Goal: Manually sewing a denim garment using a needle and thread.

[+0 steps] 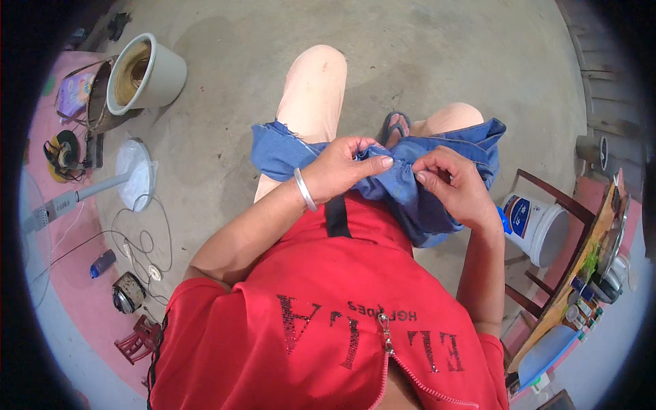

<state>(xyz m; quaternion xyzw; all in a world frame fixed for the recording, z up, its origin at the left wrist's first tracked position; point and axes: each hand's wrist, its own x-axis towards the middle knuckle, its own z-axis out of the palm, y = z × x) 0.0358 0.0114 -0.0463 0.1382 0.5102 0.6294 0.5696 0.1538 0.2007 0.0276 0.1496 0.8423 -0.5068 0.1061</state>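
Note:
A piece of blue denim cloth (430, 222) with frayed edges lies across my lap and drapes over both thighs. My left hand (342, 169) pinches a gathered fold of it between thumb and fingers; a silver bangle is on that wrist. Close to the right of that fold, my right hand (452, 181) has its thumb and forefinger drawn together against the denim. Whatever sits between those fingertips is too small to make out. Short loose threads show along the cloth between the two hands.
A grey bucket (167, 72) holding a straw hat stands far left, beside a basket (99, 102). Nearer left are a white fan stand (140, 174), cords and a small red stool (140, 338). To the right stand a white bucket (550, 236) and a cluttered wooden table (557, 307).

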